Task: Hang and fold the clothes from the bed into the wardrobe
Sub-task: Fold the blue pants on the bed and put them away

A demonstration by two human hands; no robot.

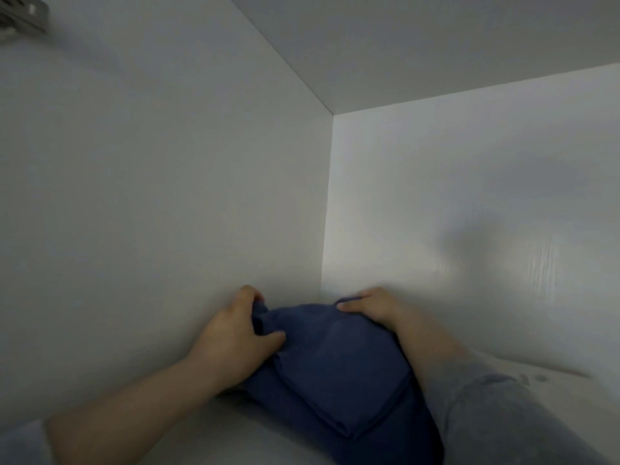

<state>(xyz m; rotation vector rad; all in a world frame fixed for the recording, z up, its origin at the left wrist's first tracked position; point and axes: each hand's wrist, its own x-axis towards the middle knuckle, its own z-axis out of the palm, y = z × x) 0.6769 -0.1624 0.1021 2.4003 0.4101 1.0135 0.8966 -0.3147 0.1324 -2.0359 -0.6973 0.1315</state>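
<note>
Metal hinge (20, 15), grey, blurred, top-left corner of view, fixed on left wall of wardrobe (167, 162), partly cut by frame edge. Few small dark specks (533, 378) on shelf (235, 431) at right, just beside grey right sleeve (503, 424); what specks are, cannot tell. Soft shadow (469, 243) on back panel (503, 156), right of inner corner, well above shelf. Grey left sleeve (20, 444) at bottom-left edge, mostly out of frame.

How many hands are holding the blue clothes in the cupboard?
2. The left hand grips the folded blue garment at its far left corner, beside the side wall. The right hand holds its far right edge, near the back wall. None seem hidden.
</note>
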